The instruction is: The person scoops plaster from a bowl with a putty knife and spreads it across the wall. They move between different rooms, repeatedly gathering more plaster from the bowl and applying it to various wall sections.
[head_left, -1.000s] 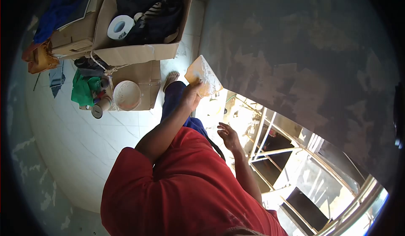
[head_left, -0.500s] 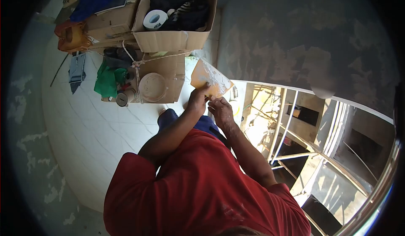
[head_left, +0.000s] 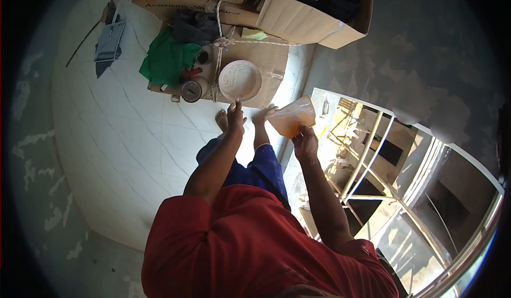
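The right hand [head_left: 305, 143] pinches the edge of a flat orange sheet [head_left: 291, 117]. The left hand [head_left: 235, 119] has its fingers loose and apart, by a bowl [head_left: 258, 89]; I can't tell if they touch. The bowl sits at the cardboard's [head_left: 274, 88] near edge. A tin [head_left: 192, 91] stands near the near left corner, and green cloth [head_left: 164, 61] covers the left edge.

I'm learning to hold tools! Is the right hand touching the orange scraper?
Touching: the head view shows the right hand holding the orange scraper, overlapping its lower edge.
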Demonstrator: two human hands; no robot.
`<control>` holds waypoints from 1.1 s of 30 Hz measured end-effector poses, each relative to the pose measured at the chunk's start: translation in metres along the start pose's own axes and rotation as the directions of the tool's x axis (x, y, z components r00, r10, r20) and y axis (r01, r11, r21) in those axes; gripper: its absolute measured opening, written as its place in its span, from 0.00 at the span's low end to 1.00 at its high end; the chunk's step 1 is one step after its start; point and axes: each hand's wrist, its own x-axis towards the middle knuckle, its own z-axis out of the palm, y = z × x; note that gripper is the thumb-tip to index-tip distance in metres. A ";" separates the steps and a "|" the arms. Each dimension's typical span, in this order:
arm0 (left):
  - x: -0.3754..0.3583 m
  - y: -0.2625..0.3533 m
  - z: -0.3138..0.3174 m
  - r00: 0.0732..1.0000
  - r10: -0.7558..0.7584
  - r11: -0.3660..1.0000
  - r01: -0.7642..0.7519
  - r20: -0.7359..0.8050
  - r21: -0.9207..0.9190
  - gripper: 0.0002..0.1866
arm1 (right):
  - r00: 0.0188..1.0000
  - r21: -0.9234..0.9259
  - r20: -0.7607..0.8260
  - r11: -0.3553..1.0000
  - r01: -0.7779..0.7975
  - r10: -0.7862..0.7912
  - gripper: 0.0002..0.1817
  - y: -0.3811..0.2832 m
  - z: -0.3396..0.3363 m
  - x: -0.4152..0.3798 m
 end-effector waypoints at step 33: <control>-0.175 0.151 0.007 0.733 0.398 0.911 -0.389 0.552 -0.141 0.38 | 0.276 -0.365 0.931 -0.624 0.691 -0.240 0.13 -0.056 0.179 -0.077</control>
